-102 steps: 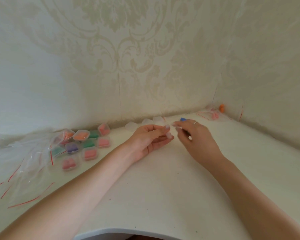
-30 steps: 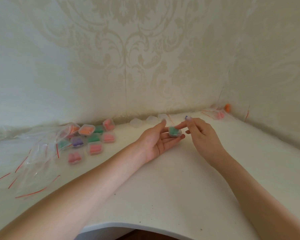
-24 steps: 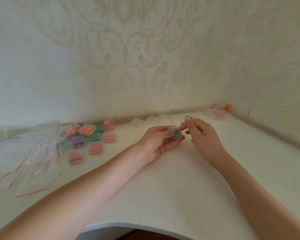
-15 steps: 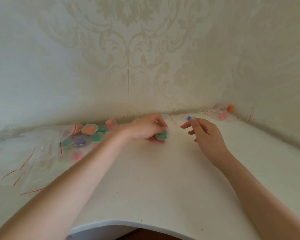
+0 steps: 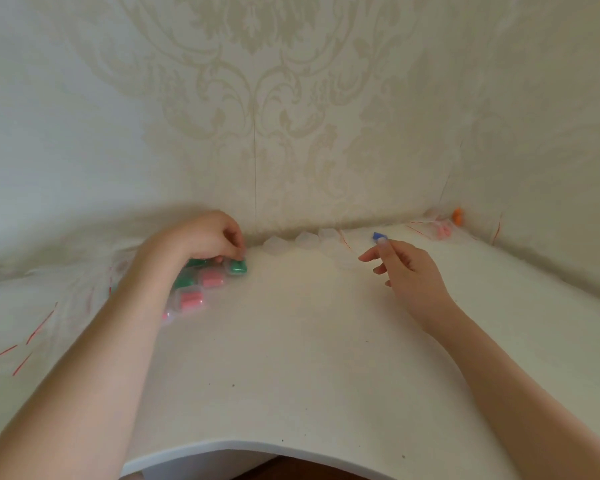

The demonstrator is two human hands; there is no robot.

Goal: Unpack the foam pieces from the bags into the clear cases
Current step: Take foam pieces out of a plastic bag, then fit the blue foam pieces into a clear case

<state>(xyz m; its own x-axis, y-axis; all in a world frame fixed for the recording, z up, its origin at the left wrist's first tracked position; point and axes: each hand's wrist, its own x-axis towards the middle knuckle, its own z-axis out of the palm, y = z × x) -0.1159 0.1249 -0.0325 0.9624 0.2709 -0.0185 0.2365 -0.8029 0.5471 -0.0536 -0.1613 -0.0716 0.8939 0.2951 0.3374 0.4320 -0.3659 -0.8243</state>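
Note:
My left hand point(image 5: 201, 239) reaches to the far left and grips a small clear case with green foam point(image 5: 238, 267) from above, holding it down on the white table point(image 5: 291, 358) at the right edge of a cluster of filled cases. The cluster's pink point(image 5: 210, 277) and green point(image 5: 184, 280) cases are partly hidden by my wrist. My right hand point(image 5: 407, 271) hovers over the table with loosely curled fingers, holding nothing. A blue foam piece point(image 5: 377, 235) shows just past its index fingertip; whether they touch is unclear. Empty clear cases point(image 5: 307, 239) line the wall.
Crumpled clear bags with red zip strips point(image 5: 32, 336) lie at the far left. More bags with pink pieces point(image 5: 442, 232) and an orange piece point(image 5: 458, 216) sit in the far right corner. Walls close the table at the back and right; its curved front edge point(image 5: 257, 446) is near me.
My left hand closed on the green-filled case and carried it left from the middle of the table down to the cluster of filled cases. My right hand stayed about where it was.

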